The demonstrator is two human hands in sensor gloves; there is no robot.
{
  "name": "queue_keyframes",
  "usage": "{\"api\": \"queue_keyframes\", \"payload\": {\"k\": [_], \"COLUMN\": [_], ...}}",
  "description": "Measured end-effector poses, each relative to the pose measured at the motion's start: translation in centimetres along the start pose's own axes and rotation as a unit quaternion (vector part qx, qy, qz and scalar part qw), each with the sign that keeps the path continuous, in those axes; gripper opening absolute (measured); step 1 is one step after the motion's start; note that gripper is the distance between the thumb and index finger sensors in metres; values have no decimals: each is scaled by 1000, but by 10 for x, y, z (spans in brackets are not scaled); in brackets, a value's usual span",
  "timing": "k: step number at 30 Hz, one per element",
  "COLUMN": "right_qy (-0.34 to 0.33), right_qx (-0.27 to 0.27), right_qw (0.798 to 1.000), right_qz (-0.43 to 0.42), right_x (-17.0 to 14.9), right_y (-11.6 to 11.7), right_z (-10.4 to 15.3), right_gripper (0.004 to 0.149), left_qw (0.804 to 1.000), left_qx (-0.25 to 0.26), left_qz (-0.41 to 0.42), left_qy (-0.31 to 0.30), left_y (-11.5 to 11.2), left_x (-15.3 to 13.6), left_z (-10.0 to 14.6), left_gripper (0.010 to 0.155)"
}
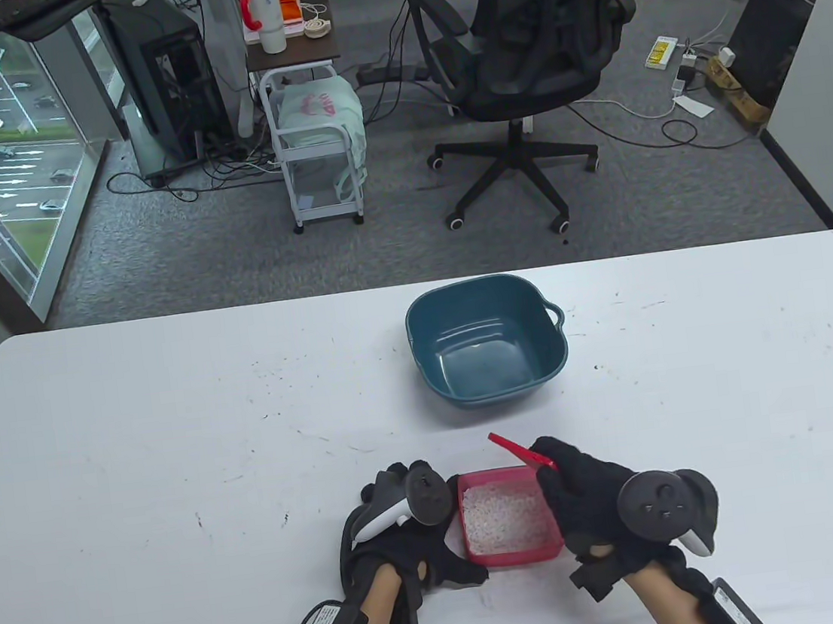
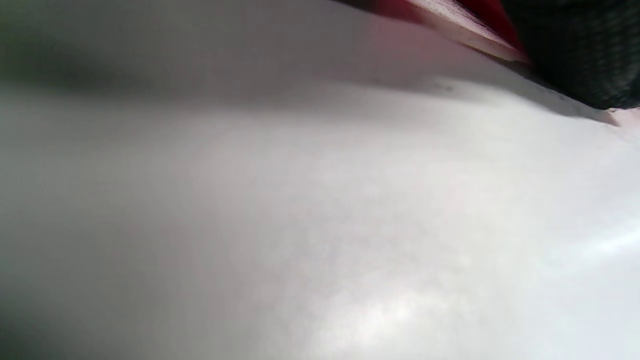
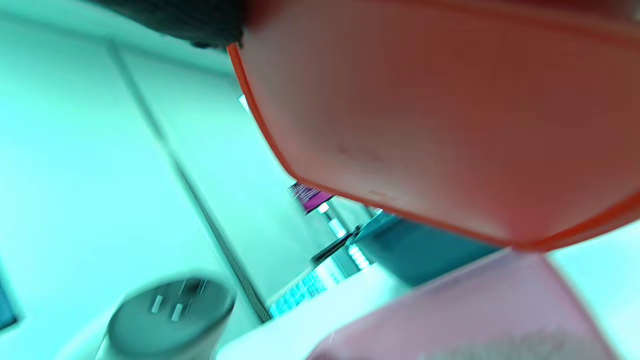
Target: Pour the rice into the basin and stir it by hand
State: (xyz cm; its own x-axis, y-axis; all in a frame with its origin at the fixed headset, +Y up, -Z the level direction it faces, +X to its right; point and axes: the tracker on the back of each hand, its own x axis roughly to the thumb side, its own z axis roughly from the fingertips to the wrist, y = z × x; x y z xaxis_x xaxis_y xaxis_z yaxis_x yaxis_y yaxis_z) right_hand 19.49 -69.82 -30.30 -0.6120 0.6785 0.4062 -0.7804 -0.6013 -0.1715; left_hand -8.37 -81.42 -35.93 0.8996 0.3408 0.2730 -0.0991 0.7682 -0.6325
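Opening the rice box, by the look of it, with nothing poured yet. Bracing on the left: left hand [image 1: 402,534] resting against the left wall of the red box [image 1: 513,552], fingers tucked out of sight under the tracker, so impossible to tell whether gripping or merely pressing. Sitting near the table's [image 1: 138,452] front edge between the two hands, box uncovered and showing the white rice [image 1: 504,518] inside. Lifting on the right: right hand [image 1: 587,492] pinching the red lid [image 1: 523,454], fingers curled over its near edge, lid tilted up and clear of the box. Waiting farther back, well apart from the box: the blue basin [image 1: 487,340], upright and seemingly bare inside.

Calling next, probably, for parking the lid aside, taking the box in a firm grip, carrying it over the basin's rim and tipping slowly so grains are not scattering across the table.

Getting little from the left wrist view: blurred tabletop, a sliver of red and black glove at the top corner. Filling the right wrist view, the lid's underside [image 3: 440,125], colours washed teal, fingertips cut off at the top edge.
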Motion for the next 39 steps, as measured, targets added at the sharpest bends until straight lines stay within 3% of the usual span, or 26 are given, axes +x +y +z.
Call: {"api": "queue_keyframes", "payload": {"k": [5, 7, 12, 17, 19, 22, 25, 33, 39], "right_qy": [125, 193, 311, 398, 421, 471, 513, 563, 559], "right_qx": [-82, -107, -152, -184, -176, -138, -70, 5, 24], "right_qw": [987, 970, 918, 881, 879, 871, 840, 772, 762], "right_qz": [-57, -104, -193, -179, -135, 20, 162, 296, 325], "right_x": [-45, -76, -137, -169, -171, -170, -170, -177, -174], "right_y": [-45, -62, -75, -79, -82, -86, -87, -76, -71], "right_z": [-1, 4, 22, 36, 37, 36, 32, 30, 27], "right_gripper": [51, 51, 51, 51, 49, 55, 65, 78, 79], "left_qw": [1000, 1000, 1000, 1000, 1000, 1000, 1000, 1000, 1000], "left_qx": [-1, -1, -1, 0, -1, -1, 0, 0, 2], "left_qz": [0, 0, -1, -1, -1, -1, -1, -1, -3], "left_qy": [0, 1, 0, 1, 0, 1, 0, 0, 1], "left_y": [0, 0, 0, -1, -1, -1, -1, -1, -1], "left_x": [0, -1, -1, -1, -1, -1, -1, -2, -1], "left_z": [0, 0, 0, 0, 0, 0, 0, -1, -1], "left_gripper": [126, 126, 126, 125, 125, 125, 125, 125, 125]}}
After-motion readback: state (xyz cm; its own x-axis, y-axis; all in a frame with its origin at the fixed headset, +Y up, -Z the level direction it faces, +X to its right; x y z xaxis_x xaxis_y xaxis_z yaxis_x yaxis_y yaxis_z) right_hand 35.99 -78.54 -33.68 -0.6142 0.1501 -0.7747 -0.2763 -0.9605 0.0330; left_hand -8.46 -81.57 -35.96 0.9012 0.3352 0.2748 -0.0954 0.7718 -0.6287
